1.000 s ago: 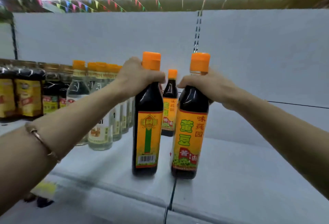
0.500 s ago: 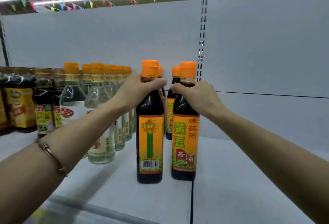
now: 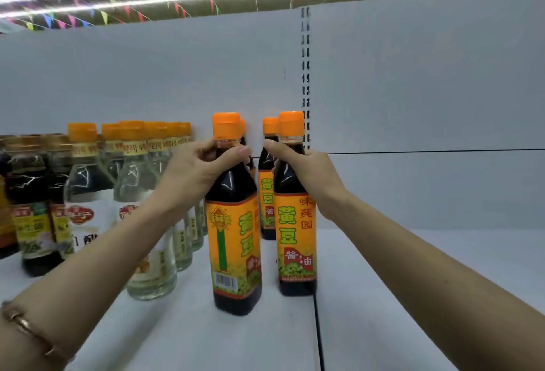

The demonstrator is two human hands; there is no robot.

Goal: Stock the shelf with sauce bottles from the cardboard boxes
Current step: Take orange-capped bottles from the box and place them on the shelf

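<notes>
Two dark soy sauce bottles stand upright on the white shelf (image 3: 413, 297), one in each hand. The left hand (image 3: 203, 170) curls thumb and fingers round the neck of the left bottle (image 3: 234, 241), just under its orange cap (image 3: 226, 126). The right hand (image 3: 306, 173) wraps the shoulder of the right bottle (image 3: 296, 238), thumb pointing left across the glass. Both bases look planted on the shelf, the left bottle nearer, the right one a touch farther back and sitting right beside the seam between shelf panels (image 3: 317, 326).

Behind each, farther in, another orange-capped bottle (image 3: 268, 193) already stands, so these two are going in as the front of two short rows. To the left, a row of clear bottles (image 3: 147, 223) stands just beside the left forearm, with darker bottles (image 3: 35, 208) farther left.

Now the risks. These are tall, narrow and gripped high, so a push from the neck could tip one rather than slide it. Shove too far and it knocks the bottle behind, possibly into the back panel. The left label shows its barcode side, so it likely needs a twist, and twisting at the neck could wobble the base. That left forearm, on its way out, could clip the clear bottles. No cardboard boxes are in view.
</notes>
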